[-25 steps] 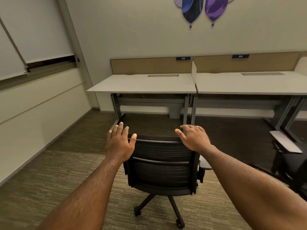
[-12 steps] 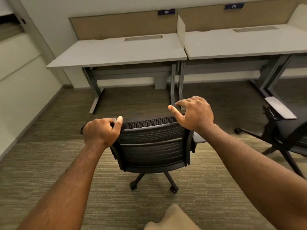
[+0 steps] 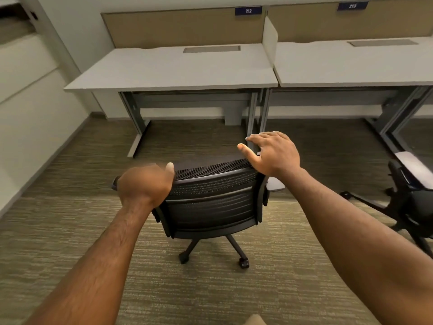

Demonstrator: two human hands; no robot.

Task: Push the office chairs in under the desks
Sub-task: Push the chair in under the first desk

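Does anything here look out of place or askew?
Yes, the chairs. The one held by the left hand and touched by the right hand stands out on the carpet, short of desk 212. A second chair at the right edge sits turned, clear of desk 213.

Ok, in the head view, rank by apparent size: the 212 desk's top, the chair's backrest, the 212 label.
1. desk top, largest.
2. backrest; it sits nearer the camera, so it looks bigger than it is.
3. 212 label, smallest.
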